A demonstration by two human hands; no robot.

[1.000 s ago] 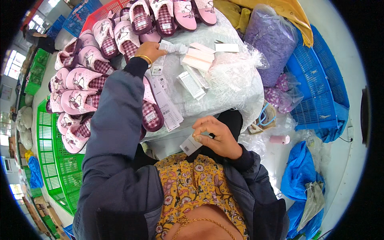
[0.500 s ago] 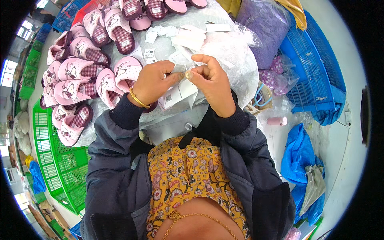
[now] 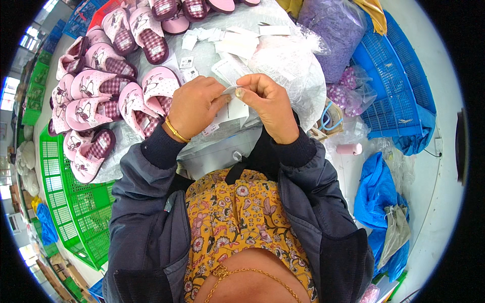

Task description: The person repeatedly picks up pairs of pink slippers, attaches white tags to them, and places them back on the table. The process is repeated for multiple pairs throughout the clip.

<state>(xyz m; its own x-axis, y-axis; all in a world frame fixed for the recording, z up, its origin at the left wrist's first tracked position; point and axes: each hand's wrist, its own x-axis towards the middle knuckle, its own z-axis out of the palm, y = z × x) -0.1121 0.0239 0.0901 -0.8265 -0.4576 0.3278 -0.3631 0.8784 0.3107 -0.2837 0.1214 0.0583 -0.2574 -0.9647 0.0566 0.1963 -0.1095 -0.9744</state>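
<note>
Over the near edge of the plastic-covered table, my left hand (image 3: 194,108) and my right hand (image 3: 272,108) are almost touching at the fingertips. Between them is a white paper tag (image 3: 234,112) with print on it, partly hidden by the fingers. The left hand is closed on its upper left part. My right thumb and forefinger pinch at its top edge; any smaller thing between them is too small to make out. Pink slippers (image 3: 134,103) with dark checked insoles lie close to the left hand. Beyond the fingers rests a printed white sheet (image 3: 228,69).
White cards (image 3: 242,45) and small labels (image 3: 187,61) are scattered on the table (image 3: 303,96) under clear plastic. A green crate (image 3: 76,202) stands at the left. Right of the table are a purple bag (image 3: 333,40), a blue crate (image 3: 389,76) and blue sacking (image 3: 374,197).
Both hands have tilted and drawn closer together around the paper tag. The tag's printed face is now more covered, and my right fingers have curled in and lowered.
</note>
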